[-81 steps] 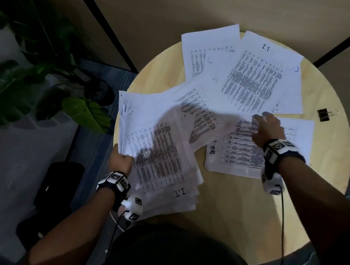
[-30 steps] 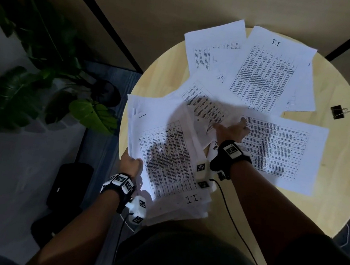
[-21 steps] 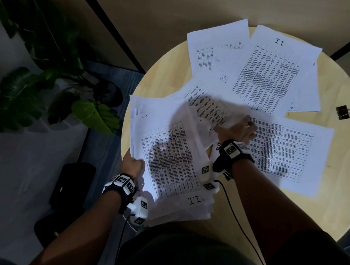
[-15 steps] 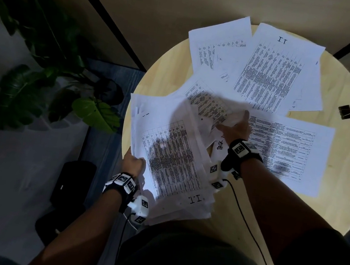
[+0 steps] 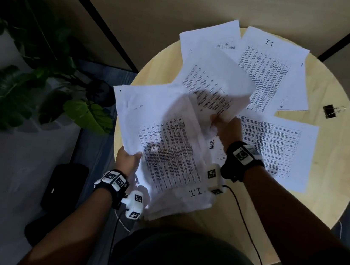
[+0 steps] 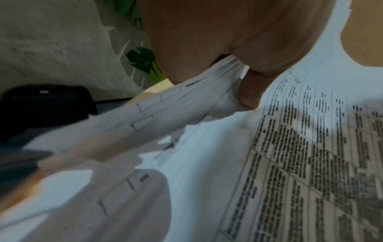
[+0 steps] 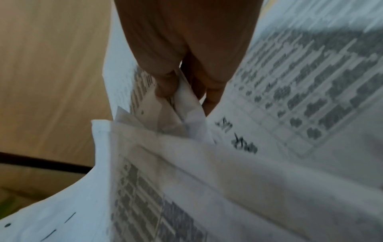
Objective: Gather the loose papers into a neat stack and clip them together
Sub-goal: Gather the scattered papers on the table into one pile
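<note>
My left hand (image 5: pixel 129 159) grips the left edge of a fanned bundle of printed papers (image 5: pixel 163 144) held above the near-left part of the round wooden table (image 5: pixel 330 179); in the left wrist view the thumb (image 6: pixel 248 91) pinches the paper edges (image 6: pixel 186 104). My right hand (image 5: pixel 226 125) pinches the corner of one printed sheet (image 5: pixel 216 84), lifted off the table and blurred; in the right wrist view the fingers (image 7: pixel 165 85) pinch that sheet (image 7: pixel 186 104). Loose sheets (image 5: pixel 274 67) lie at the table's far side, another sheet (image 5: pixel 279 146) at the right. A black binder clip (image 5: pixel 331 111) lies far right.
A leafy plant (image 5: pixel 41 92) stands on the floor left of the table, with a black object (image 5: pixel 64 186) near it. Wall panels rise behind the table. Wrist cables trail toward my body (image 5: pixel 175 261).
My right hand took hold of a sheet near the table's middle and has lifted it up toward the bundle. The left hand keeps the bundle in place.
</note>
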### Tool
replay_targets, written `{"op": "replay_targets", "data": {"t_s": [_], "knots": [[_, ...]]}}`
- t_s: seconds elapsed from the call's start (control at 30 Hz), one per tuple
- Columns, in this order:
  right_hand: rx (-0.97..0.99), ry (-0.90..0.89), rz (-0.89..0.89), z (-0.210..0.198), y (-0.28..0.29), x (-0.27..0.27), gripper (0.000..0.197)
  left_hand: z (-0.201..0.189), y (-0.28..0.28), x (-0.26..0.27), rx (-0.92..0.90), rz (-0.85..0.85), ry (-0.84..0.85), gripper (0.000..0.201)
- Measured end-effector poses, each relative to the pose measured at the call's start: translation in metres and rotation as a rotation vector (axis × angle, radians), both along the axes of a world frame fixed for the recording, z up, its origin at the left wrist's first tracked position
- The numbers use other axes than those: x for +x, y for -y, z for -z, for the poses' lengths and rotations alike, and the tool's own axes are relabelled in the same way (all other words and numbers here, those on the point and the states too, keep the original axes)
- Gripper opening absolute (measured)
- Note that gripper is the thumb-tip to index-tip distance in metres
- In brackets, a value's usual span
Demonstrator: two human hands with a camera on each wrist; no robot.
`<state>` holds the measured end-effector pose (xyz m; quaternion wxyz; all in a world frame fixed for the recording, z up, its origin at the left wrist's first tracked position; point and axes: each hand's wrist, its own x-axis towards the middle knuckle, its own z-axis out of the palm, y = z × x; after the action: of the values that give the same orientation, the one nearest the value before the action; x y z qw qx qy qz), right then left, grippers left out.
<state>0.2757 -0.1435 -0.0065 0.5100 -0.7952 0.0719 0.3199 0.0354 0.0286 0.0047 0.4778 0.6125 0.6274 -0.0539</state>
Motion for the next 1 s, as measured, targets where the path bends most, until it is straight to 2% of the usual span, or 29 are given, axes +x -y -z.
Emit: {"op": "replay_targets", "data": {"t_s": [0.03,0.1,0.13,0.2,0.23,0.27,0.33,0.37,0.4,0.47,0.5,0.57,0.6,0.63,0.73,0.77,0.83,0.93,1.0], "knots": [[0.060,0.025,0.049,-0.006,0.007,0.010,0.006,-0.001,-0.001,0.005,-0.008,-0.031,0.068,0.042],[0.114,0.095,0.149,-0.020,0.026,0.035,0.017,-0.002,-0.004,0.014,0.008,-0.030,0.152,0.041],[0.113,0.149,0.174,-0.030,0.037,0.049,0.017,-0.001,-0.005,0.017,0.007,-0.018,0.170,0.041],[0.049,0.298,0.131,-0.048,0.058,0.077,0.010,0.001,-0.006,0.022,-0.007,0.023,0.204,0.043],[-0.033,0.379,0.058,-0.054,0.071,0.092,0.022,0.001,-0.004,0.024,-0.026,0.041,0.218,0.048],[-0.125,0.448,-0.023,-0.062,0.082,0.105,0.030,0.003,-0.003,0.024,-0.022,0.071,0.214,0.067],[-0.284,0.509,-0.185,-0.074,0.103,0.127,0.033,0.014,-0.002,0.024,0.035,0.158,0.139,0.122],[-0.363,0.507,-0.291,-0.075,0.110,0.135,0.032,0.015,0.000,0.026,0.057,0.227,0.079,0.131],[-0.465,0.488,-0.416,-0.075,0.115,0.140,0.032,0.014,0.003,0.029,0.052,0.279,0.019,0.119],[-0.681,0.420,-0.664,-0.066,0.117,0.140,0.038,0.014,0.005,0.036,0.078,0.319,-0.080,0.068],[-0.733,0.393,-0.754,-0.054,0.118,0.138,0.037,0.013,0.005,0.040,0.086,0.327,-0.102,0.058],[-0.791,0.316,-0.862,-0.028,0.120,0.129,0.027,0.015,0.003,0.042,0.093,0.346,-0.109,0.053],[-0.810,0.295,-0.859,-0.018,0.120,0.122,0.022,0.016,0.003,0.042,0.095,0.355,-0.119,0.051],[-0.811,0.297,-0.828,-0.005,0.121,0.116,0.024,0.018,0.003,0.042,0.096,0.363,-0.132,0.048],[-0.801,0.292,-0.636,0.012,0.120,0.094,0.060,0.021,0.000,0.040,0.074,0.373,-0.191,0.037],[-0.787,0.314,-0.602,0.016,0.120,0.090,0.064,0.022,0.000,0.039,0.070,0.380,-0.193,0.036],[-0.769,0.365,-0.574,0.022,0.123,0.089,0.062,0.025,-0.001,0.038,0.059,0.383,-0.197,0.032],[-0.811,0.476,-0.665,0.027,0.127,0.094,0.049,0.026,-0.002,0.038,0.065,0.399,-0.214,0.042],[-0.746,0.438,-0.634,0.028,0.126,0.098,0.060,0.025,-0.002,0.038,0.069,0.421,-0.220,0.044]]}}
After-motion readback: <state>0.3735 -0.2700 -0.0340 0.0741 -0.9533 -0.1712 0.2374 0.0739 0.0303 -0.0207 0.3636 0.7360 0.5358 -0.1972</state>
